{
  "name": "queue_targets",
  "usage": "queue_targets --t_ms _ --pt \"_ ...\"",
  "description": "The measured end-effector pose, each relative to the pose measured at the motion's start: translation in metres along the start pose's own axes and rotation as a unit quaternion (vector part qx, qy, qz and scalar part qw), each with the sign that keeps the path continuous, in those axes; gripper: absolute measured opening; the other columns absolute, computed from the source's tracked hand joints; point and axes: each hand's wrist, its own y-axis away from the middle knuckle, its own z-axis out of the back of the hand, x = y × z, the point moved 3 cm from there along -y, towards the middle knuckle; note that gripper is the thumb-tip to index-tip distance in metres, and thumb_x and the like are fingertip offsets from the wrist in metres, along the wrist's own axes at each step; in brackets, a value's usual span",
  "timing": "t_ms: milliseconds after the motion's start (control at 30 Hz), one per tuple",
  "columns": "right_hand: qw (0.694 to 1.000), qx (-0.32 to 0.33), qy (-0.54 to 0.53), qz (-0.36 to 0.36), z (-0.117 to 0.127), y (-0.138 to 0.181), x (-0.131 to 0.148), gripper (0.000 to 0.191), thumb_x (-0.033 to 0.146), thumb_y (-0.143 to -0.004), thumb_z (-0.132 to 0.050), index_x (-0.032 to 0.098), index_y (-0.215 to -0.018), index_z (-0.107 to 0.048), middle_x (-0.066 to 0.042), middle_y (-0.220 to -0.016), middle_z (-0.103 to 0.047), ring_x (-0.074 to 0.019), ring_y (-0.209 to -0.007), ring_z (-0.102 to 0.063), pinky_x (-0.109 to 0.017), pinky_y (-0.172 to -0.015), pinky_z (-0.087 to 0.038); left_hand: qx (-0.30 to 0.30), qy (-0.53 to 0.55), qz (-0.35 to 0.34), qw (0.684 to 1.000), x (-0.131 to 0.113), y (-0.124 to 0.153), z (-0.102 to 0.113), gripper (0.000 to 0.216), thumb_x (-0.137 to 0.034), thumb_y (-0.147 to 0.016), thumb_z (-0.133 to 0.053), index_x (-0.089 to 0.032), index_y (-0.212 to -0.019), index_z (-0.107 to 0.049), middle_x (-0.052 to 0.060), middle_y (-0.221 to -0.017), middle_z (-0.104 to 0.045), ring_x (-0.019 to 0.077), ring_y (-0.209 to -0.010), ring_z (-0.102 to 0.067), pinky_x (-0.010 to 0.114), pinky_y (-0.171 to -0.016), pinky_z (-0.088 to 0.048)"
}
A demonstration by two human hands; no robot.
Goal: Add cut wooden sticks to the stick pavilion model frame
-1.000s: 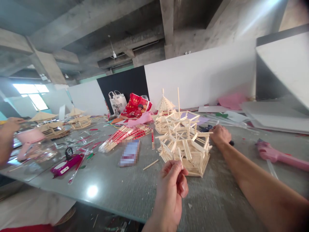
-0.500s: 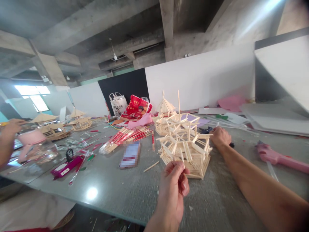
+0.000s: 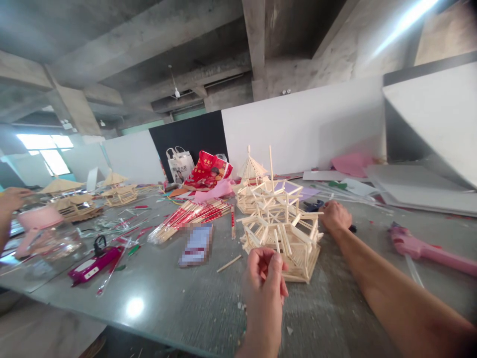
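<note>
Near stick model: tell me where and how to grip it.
Probably best take the model low, by its base, from left and right: the base sits broad and flat on the table, while the frame above is open, of thin sticks, and might snap.

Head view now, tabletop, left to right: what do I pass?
Clear jug with pink lid → purple plastic power strip → pale rectangular phone → pale wooden-stick lattice model → right hand → pink long-handled tool

A grey table (image 3: 160,308) bears a stick model (image 3: 286,237) and phone (image 3: 196,244).
</note>
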Motion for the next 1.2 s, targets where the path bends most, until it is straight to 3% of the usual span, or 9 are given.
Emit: queue_targets --t_ms 633,900,1200 --pt "1.0 0.007 0.01 -0.001 -0.002 -0.002 0.0 0.029 0.034 -0.089 -0.054 0.014 -0.11 -0.057 -0.008 -0.112 -0.058 -0.0202 -0.1 -0.057 -0.042 -0.085 -0.047 -0.002 -0.038 -0.05 0.998 0.004 -0.008 -0.002 0.016 -0.03 -0.083 -0.056 -0.015 -0.08 -0.053 -0.002 -0.067 -0.058 0.0002 -0.037 -0.038 0.012 -0.034 -0.027" --pt "1.0 0.008 0.008 -0.001 -0.002 -0.002 0.0 0.029 0.035 -0.089 -0.053 0.014 -0.109 -0.058 -0.008 -0.112 -0.058 -0.02 -0.1 -0.056 -0.041 -0.086 -0.047 -0.006 0.001 -0.013 1.0 0.009 -0.007 -0.004 0.018 -0.032 -0.082 -0.058 -0.014 -0.08 -0.052 -0.003 -0.066 -0.056 0.0005 -0.036 -0.036 0.012 -0.032 -0.024" --pt "1.0 0.006 0.008 0.012 -0.004 -0.002 -0.001 0.03 0.035 -0.089 -0.053 0.014 -0.109 -0.057 -0.008 -0.112 -0.058 -0.0203 -0.1 -0.056 -0.042 -0.086 -0.046 -0.012 -0.007 -0.032 0.999 0.011 -0.01 -0.004 0.02 -0.033 -0.082 -0.058 -0.014 -0.079 -0.054 -0.002 -0.067 -0.057 0.0006 -0.036 -0.038 0.012 -0.032 -0.025"
